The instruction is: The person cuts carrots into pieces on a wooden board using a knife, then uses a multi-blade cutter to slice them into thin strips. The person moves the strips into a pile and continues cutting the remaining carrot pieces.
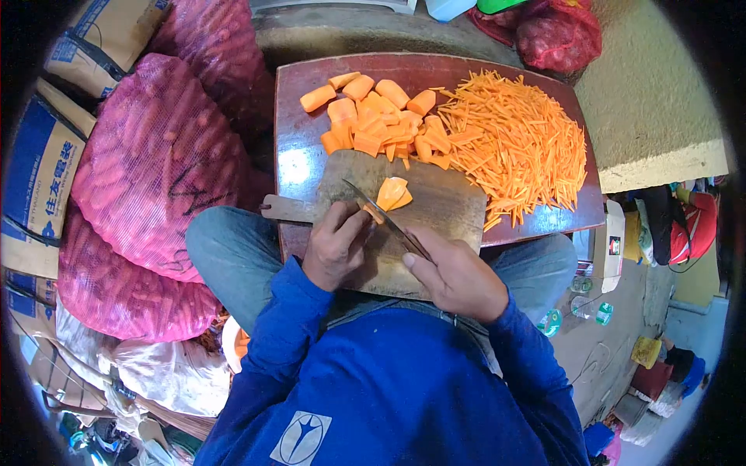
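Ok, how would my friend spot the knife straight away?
Find the reddish table, then the wooden board at its near side. Over that board, the right hand holds the knife. It's narrow, pointed and dark, unlike the bright orange carrot pieces.

The worktop (294, 132) has a glossy reddish-brown surface with a gently curved far edge, and light glares off its left side. Orange carrot chunks (342, 111) and flat carrot slices (367, 143) lie heaped from the far left to the middle, meeting a broad mound of thin carrot strips (517, 147) on the right. A worn wooden cutting board (447, 211) overhangs the near edge, its handle pointing left
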`<state>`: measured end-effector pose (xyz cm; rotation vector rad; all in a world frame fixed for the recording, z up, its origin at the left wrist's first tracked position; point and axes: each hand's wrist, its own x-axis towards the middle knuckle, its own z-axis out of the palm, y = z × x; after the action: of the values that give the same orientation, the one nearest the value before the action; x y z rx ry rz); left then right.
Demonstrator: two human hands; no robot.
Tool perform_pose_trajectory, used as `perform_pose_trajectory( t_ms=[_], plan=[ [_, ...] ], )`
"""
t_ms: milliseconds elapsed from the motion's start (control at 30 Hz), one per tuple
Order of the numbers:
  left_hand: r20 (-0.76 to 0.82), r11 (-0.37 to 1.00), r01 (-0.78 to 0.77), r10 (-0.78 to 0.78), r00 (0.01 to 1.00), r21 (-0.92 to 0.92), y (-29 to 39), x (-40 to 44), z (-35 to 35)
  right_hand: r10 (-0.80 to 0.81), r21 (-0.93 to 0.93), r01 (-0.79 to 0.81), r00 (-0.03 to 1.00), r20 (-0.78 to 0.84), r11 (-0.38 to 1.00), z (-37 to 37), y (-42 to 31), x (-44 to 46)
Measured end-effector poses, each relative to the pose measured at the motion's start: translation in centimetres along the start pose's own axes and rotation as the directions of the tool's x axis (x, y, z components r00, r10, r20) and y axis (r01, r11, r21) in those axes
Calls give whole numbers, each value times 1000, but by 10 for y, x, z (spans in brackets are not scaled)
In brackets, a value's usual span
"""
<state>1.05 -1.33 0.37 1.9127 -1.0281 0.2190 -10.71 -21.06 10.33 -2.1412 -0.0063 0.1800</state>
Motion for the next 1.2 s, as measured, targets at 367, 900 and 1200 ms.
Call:
perform_pose_trajectory(
  t_ms=[367,900,1200],
  plan=[
    [41,996,-73,71,997,53,-4,-4,-8,10,-72,-6,998,57,997,1,-6,-1],
    [91,996,-75,70,993,51,-8,-5,-9,-40,-35,40,999,7,999,-8,-7,-6],
    [42,993,-118,117,992,30,-10,-7,-7,3,-55,0,998,58,998,3,-5,2]
  ],
)
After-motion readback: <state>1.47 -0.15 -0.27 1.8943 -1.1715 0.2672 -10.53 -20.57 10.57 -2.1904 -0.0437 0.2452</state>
